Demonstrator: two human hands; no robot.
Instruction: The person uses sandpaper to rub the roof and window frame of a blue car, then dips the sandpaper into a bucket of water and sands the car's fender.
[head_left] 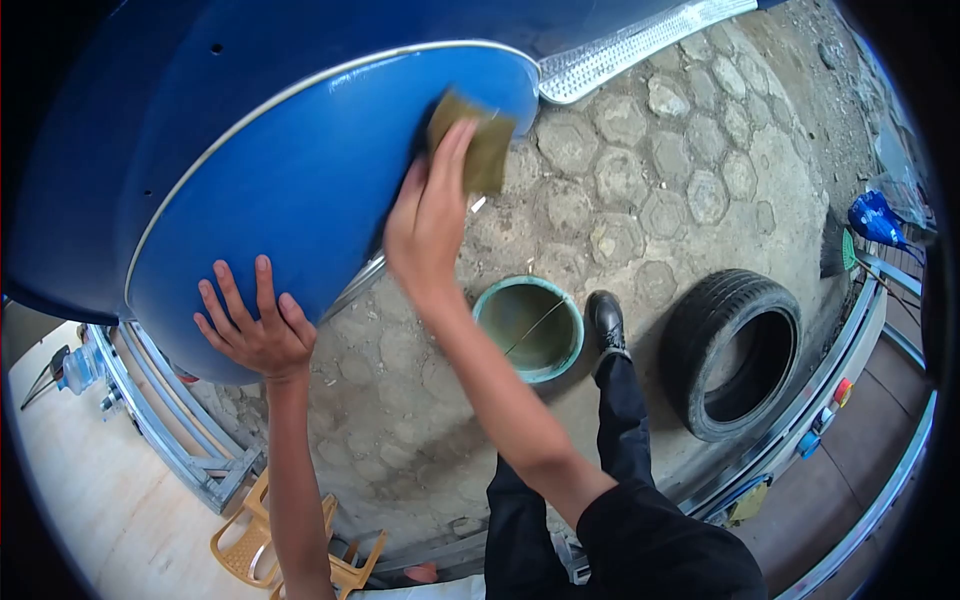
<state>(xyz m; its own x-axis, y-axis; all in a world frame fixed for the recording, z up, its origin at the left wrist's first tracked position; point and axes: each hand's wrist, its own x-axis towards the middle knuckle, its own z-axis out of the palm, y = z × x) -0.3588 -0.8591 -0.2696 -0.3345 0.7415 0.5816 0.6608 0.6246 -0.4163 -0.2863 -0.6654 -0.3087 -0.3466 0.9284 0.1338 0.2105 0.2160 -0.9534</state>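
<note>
No writing can be read anywhere. The right hand (432,205) reaches up with the arm stretched out, fingers pressing a square olive-green cloth (478,143) flat against the smooth blue panel (300,190), close to its pale rounded rim. The left hand (252,325) lies open, fingers spread, palm against the panel's lower edge, holding nothing. Below the right wrist stands a round green bucket (528,328) on hexagon paving stones; a black rubber tyre (740,352) lies further right, beyond a black shoe (606,320).
</note>
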